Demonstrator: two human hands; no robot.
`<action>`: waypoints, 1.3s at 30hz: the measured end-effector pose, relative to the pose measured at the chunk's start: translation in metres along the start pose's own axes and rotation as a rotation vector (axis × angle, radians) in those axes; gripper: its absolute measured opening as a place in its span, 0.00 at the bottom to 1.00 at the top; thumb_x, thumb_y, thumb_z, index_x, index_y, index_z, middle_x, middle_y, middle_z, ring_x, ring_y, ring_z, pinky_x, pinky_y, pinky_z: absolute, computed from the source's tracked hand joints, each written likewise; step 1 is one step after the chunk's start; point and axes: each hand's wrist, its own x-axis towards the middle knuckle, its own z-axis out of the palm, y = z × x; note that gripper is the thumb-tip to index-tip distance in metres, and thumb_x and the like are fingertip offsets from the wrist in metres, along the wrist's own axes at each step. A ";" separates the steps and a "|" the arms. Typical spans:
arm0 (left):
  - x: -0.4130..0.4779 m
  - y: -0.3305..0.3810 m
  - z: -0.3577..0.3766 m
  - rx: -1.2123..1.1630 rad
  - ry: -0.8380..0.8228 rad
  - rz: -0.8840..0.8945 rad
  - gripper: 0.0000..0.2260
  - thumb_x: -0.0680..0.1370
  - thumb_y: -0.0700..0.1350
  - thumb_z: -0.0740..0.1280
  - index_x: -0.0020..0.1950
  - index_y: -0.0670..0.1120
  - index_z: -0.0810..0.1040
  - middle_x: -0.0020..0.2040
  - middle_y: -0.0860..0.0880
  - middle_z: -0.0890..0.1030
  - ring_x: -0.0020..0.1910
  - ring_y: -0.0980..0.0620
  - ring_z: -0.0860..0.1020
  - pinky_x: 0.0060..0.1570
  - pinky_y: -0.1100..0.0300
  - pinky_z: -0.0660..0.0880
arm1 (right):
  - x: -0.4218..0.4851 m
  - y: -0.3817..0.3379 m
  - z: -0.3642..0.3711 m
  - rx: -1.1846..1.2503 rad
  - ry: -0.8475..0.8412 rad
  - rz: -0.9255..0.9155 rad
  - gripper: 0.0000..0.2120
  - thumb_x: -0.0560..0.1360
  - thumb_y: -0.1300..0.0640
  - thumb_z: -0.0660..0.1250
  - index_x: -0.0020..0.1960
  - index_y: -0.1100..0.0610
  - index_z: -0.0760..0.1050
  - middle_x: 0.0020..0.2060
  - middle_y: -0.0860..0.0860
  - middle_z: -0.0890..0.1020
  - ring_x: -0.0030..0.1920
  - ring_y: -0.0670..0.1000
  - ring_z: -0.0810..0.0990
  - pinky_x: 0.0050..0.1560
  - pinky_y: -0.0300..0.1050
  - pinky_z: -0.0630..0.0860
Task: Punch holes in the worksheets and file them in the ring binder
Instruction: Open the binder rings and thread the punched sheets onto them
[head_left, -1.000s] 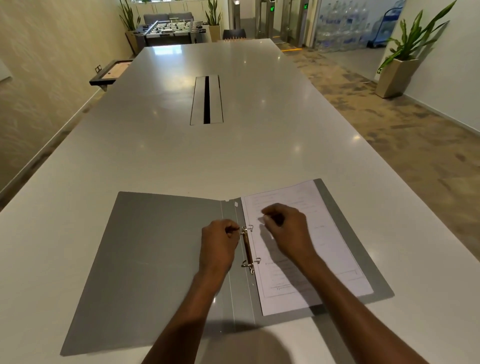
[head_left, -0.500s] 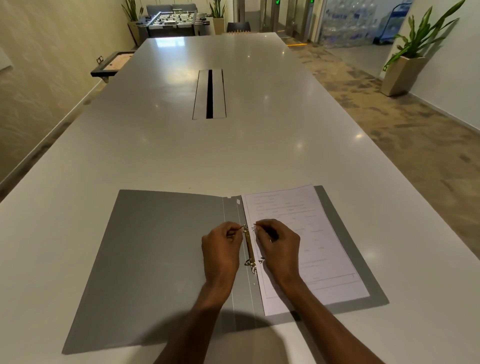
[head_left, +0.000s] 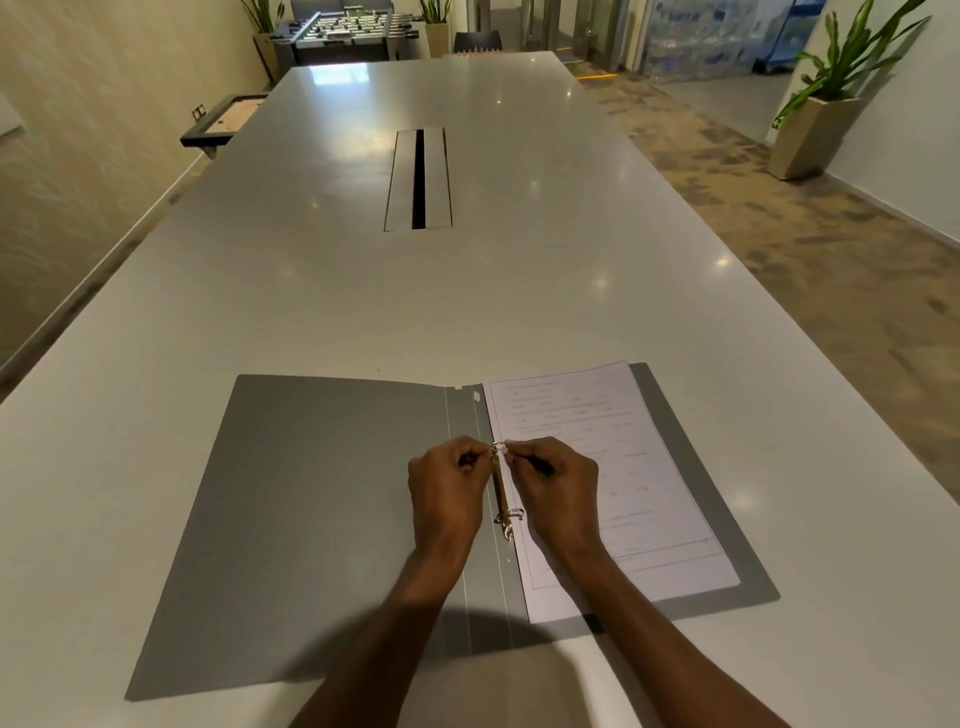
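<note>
A grey ring binder (head_left: 322, 499) lies open and flat on the white table. White printed worksheets (head_left: 623, 467) rest on its right half, threaded on the metal ring mechanism (head_left: 505, 499) along the spine. My left hand (head_left: 447, 488) pinches the upper ring from the left. My right hand (head_left: 556, 488) pinches the same ring from the right, lying over the sheets' left edge. The two ring halves meet between my fingertips. The lower ring (head_left: 511, 515) looks closed.
The long white table (head_left: 467, 291) stretches ahead with a cable slot (head_left: 418, 179) in its middle. Carpeted floor and a potted plant (head_left: 826, 104) are to the right. A foosball table (head_left: 353, 26) stands at the far end.
My right hand slid from the sheet to the upper ring. Both hands now pinch that ring, and its halves have come together.
</note>
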 end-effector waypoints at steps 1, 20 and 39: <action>0.000 0.000 0.000 0.008 -0.003 0.005 0.04 0.77 0.45 0.76 0.49 0.46 0.89 0.41 0.51 0.88 0.39 0.55 0.85 0.46 0.61 0.85 | 0.000 0.001 0.000 0.000 -0.007 0.001 0.07 0.78 0.58 0.74 0.55 0.55 0.86 0.47 0.47 0.88 0.49 0.46 0.87 0.55 0.50 0.85; 0.002 0.007 0.002 0.069 -0.148 0.096 0.07 0.83 0.45 0.68 0.51 0.49 0.86 0.46 0.52 0.85 0.42 0.57 0.84 0.44 0.65 0.83 | -0.004 -0.021 -0.030 -0.087 0.028 0.024 0.10 0.78 0.60 0.73 0.58 0.51 0.82 0.50 0.43 0.85 0.48 0.38 0.83 0.55 0.29 0.79; -0.023 0.028 0.001 0.158 -0.208 -0.041 0.23 0.84 0.42 0.68 0.28 0.44 0.71 0.25 0.54 0.72 0.22 0.68 0.74 0.20 0.71 0.64 | -0.117 -0.001 -0.119 -0.924 0.087 0.326 0.43 0.78 0.34 0.51 0.83 0.61 0.51 0.82 0.60 0.56 0.83 0.59 0.50 0.82 0.60 0.46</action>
